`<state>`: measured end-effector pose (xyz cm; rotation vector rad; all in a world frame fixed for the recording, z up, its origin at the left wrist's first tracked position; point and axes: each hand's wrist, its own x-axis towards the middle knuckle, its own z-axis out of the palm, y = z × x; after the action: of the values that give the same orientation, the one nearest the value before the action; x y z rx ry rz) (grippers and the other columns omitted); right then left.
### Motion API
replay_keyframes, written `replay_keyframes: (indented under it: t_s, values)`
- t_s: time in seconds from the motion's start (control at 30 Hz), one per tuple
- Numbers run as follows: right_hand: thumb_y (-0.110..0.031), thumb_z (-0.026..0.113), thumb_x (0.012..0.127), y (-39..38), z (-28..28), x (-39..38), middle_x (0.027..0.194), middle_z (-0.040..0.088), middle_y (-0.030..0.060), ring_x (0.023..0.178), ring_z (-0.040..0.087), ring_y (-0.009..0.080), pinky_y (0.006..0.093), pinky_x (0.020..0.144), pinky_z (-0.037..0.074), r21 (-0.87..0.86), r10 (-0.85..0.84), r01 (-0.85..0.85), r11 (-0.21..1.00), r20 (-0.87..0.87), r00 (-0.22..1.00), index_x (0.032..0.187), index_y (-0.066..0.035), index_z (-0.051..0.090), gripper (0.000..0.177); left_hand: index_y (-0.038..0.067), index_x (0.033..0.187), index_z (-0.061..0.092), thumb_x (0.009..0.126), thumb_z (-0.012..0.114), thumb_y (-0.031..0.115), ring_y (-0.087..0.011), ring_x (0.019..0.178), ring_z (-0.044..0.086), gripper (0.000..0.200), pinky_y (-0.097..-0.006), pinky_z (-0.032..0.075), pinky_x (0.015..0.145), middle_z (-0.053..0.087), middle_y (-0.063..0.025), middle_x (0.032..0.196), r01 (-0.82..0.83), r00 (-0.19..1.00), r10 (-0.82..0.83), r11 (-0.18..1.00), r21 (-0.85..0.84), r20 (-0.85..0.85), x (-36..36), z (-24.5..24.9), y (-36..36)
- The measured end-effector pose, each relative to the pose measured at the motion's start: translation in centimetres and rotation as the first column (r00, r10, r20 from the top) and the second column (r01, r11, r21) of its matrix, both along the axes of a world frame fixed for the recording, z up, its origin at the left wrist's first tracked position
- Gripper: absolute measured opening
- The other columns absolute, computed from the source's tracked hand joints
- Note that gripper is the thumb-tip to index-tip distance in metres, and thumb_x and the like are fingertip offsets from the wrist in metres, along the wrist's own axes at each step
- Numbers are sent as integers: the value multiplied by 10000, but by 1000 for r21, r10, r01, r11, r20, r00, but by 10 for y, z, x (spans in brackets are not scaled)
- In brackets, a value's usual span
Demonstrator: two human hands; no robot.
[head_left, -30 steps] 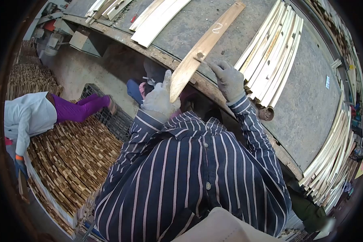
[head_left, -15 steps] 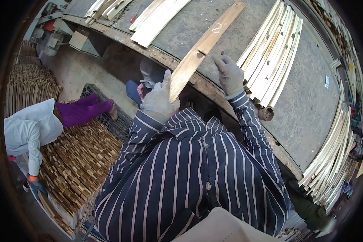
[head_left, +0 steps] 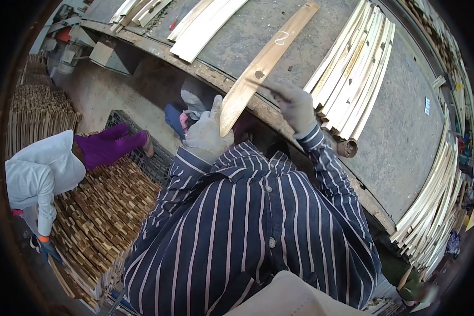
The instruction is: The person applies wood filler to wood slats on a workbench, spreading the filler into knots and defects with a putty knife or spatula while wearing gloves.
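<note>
A long wooden slat (head_left: 271, 58) lies across the table edge, its near end jutting out toward me. It bears a chalk-like curl mark and a dark knot. My gloved left hand (head_left: 204, 130) grips that near end, with the thumb or a finger along its side. My gloved right hand (head_left: 296, 108) is just right of the slat, fingers drawn together and smeared by motion. From its fingertips a thin dark streak reaches toward the slat near the knot; what it is, I cannot make out.
A row of pale slats (head_left: 355, 68) lies right of my right hand, above a rusty round piece (head_left: 347, 148) at the table edge. Other pale slats (head_left: 205, 29) lie left. Another person (head_left: 47, 163) bends over stacked wood (head_left: 105, 210) at left. More slats (head_left: 432, 205) stand at right.
My right hand has moved slightly left and down, its fingers now closer to the slat. The slat's near end has shifted slightly. The other person's arm has moved a little.
</note>
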<state>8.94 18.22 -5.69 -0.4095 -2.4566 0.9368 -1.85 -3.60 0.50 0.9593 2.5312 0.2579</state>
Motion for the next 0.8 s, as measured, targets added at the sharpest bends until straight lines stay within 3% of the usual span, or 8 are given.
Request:
replay_keyframes:
  t_s: [0.03,0.17,0.3,0.33,0.43,0.47,0.63,0.8]
  values:
    - [-92,670,803,4,-2,-3,889,685,82,765,673,236,322,626,520,-220,-36,15,975,-90,995,1080,-174,698,290,103,1496,273,729,680,259,-410,954,609,882,-461,506,806,588,-237,1117,-13,1000,13,1000,9,7,2,-1,-3]
    - [-114,702,822,17,-16,-6,804,703,119,682,679,213,310,621,518,-330,-121,148,932,102,987,1004,-89,731,185,111,1497,273,741,666,262,-419,925,616,865,-467,509,790,576,-240,1128,4,1000,-4,1000,13,1,4,-6,-18]
    - [-143,702,830,11,-8,-11,776,707,121,646,680,184,306,578,511,-473,37,96,876,264,964,998,-71,738,186,134,1511,242,799,652,407,-385,842,653,865,-483,527,701,577,-206,1083,33,997,-31,999,30,-70,7,-13,-25]
    - [-108,687,870,12,-10,-14,642,646,22,500,501,46,218,457,390,-524,47,93,847,249,967,1015,-29,735,172,130,1506,256,799,650,409,-386,833,653,856,-483,526,689,581,-206,1066,29,996,-25,998,55,-81,7,-13,-26]
    - [-104,686,869,25,-27,-19,666,661,27,524,521,49,228,475,412,-363,-42,118,924,211,976,1013,-25,732,171,136,1498,283,802,647,429,-383,801,652,839,-482,524,672,588,-199,1033,19,994,-12,998,65,-107,7,-19,-29]
    - [-189,713,834,27,-32,-18,807,712,112,719,692,206,305,641,522,-259,-100,125,958,105,989,966,-90,740,168,136,1498,283,802,647,429,-383,801,652,839,-482,524,672,588,-199,1033,19,994,-12,998,65,-106,7,-21,-30]
    - [-211,712,831,5,-24,-13,866,717,100,758,698,225,304,679,532,-382,-22,65,922,117,993,980,-128,741,173,169,1499,289,801,651,465,-377,791,648,840,-477,519,671,575,-174,1022,10,992,-5,999,33,-127,7,-23,-29]
    - [-165,717,843,24,-28,-14,793,701,74,674,654,156,278,612,505,-185,-231,230,956,15,973,985,-119,735,150,159,1501,277,796,668,434,-378,789,646,851,-468,521,677,569,-179,1022,9,992,-6,1000,24,-127,9,-24,-32]
